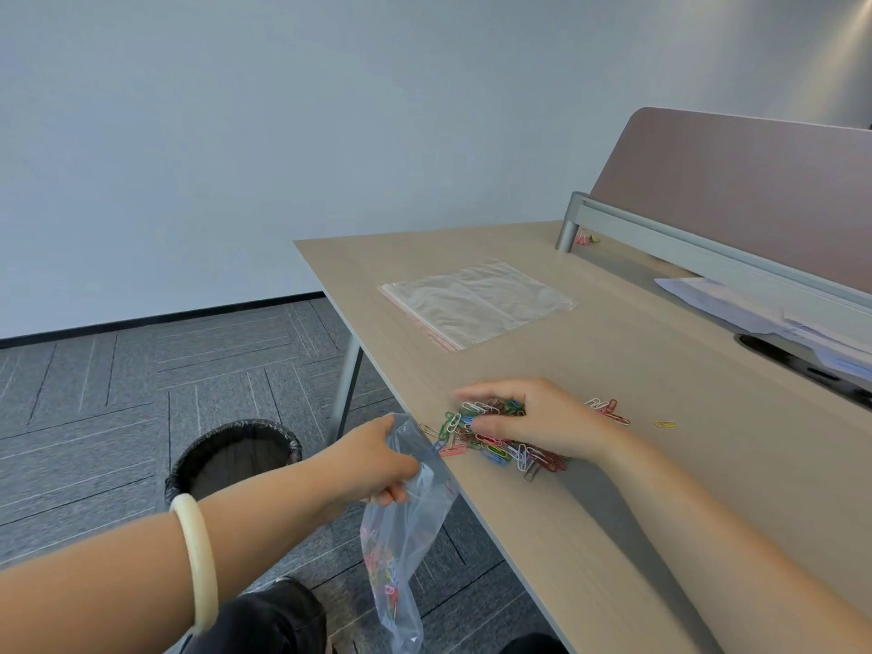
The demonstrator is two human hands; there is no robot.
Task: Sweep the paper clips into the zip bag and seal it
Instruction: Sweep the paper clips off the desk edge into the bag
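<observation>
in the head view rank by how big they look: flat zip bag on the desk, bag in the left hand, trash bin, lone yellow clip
1. flat zip bag
2. bag in the left hand and trash bin: look similar, and the bag hangs nearer the camera, so unranked
3. lone yellow clip

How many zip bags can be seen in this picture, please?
2. One zip bag hangs below the desk edge, held open by the left hand, with some clips inside. The second bag lies flat and empty further back on the desk.

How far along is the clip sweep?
Done: some clips already sit at the bottom of the held zip bag. In hand: left hand holds it at the desk edge; right hand rakes the pile. Left: stray clips, then sealing.
</observation>
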